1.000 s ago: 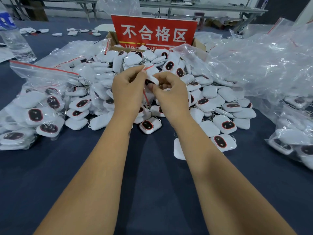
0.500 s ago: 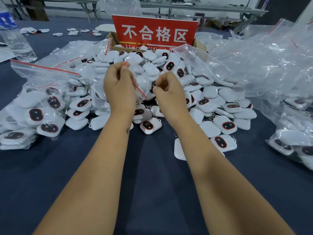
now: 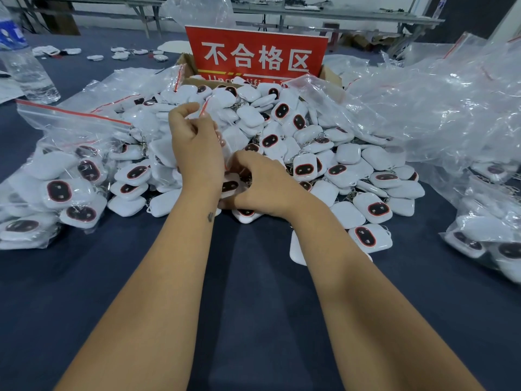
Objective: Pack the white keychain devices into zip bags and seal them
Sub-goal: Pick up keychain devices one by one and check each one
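Dark blue cloth covers the counter [image 3: 253, 277]; metal-framed benches stand behind. Only the head view is on offer.

Item: heap of white keychain devices [image 3: 324, 153], loose, lying every way, some with the dark oval face up, others blank side up. It spreads from mid-counter back to a cardboard box [image 3: 329, 76].

Item: red sign [image 3: 256, 56], upright in that box, white characters.

Item: filled zip bag [image 3: 56, 170], left of the heap, red seal strip running slantwise from upper left to lower right.

Item: clear empty bags [image 3: 437, 108], piled at right; more filled bags [image 3: 485, 238] at the right edge.

Item: water bottle [image 3: 25, 63], upright, far left.

Item: left hand [image 3: 197, 148], raised over the heap, fingers curled and pinching the red-striped mouth of a small zip bag [image 3: 222, 128]; the bag hangs downward, long axis roughly vertical, white contents inside.

Item: right hand [image 3: 262, 184], lower, at the heap's near edge, fingers curled down among the devices; whether it grips one cannot be told.
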The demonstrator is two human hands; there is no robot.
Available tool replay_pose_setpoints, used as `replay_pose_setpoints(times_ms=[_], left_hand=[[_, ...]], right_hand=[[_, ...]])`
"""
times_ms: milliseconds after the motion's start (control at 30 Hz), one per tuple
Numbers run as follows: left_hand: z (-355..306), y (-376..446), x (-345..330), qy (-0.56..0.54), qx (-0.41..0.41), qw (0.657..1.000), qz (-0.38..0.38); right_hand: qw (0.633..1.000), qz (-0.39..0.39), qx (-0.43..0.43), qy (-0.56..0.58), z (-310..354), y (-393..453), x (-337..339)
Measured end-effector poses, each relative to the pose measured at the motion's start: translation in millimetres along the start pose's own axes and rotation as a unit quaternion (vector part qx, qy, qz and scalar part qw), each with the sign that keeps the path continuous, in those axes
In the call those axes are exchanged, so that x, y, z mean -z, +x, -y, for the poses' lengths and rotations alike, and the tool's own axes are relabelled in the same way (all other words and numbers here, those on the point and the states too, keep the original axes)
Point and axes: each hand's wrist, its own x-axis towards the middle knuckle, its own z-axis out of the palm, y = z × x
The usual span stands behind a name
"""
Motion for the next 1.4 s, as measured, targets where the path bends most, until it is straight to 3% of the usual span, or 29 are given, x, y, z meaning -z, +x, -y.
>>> replay_pose_setpoints(times_ms=[167,300,567,733,900,1000,1100,1133,1233,1400], left_hand=[[0.1,0.5,1.4,0.004,-0.017,1.0,0.003],[2.1,2.7,0.4,0.026,0.01,1.0,0.008],[4.3,1.0,-3.3,0.024,0.02,1.0,0.003],[8.1,1.0,-4.0,0.063,0.009,0.997,0.045],[9.6,-2.9,-4.5,0.114,-0.014,0.989,0.095],[10.9,-6.6,-5.2,0.133,-0.023,0.983,0.123],[12.0,-6.6,-5.9,0.144,-0.022,0.979,0.14],[12.4,-6.6,-6.0,0.149,-0.021,0.979,0.141],[12.5,-6.2,-6.3,0.159,-0.021,0.976,0.144],[14.1,-7.0,-5.8,0.186,-0.024,0.968,0.167]], right_hand=[[0.999,-0.047,0.0,0.023,-5.5,3.2,-4.0],[0.986,-0.113,-0.019,0.123,-6.8,5.1,-3.9],[0.91,-0.237,-0.078,0.329,-10.9,10.1,6.6],[0.859,-0.219,-0.082,0.455,-12.3,11.5,10.3],[0.872,-0.207,-0.15,0.418,-12.6,13.1,9.4],[0.806,-0.182,-0.16,0.541,-8.2,14.1,10.1],[0.748,-0.207,-0.153,0.611,-5.2,15.3,12.1],[0.748,-0.216,-0.159,0.607,-6.4,15.3,12.6],[0.799,-0.231,-0.148,0.535,-9.9,14.9,12.5],[0.82,-0.226,-0.107,0.515,-12.5,13.6,8.8]])
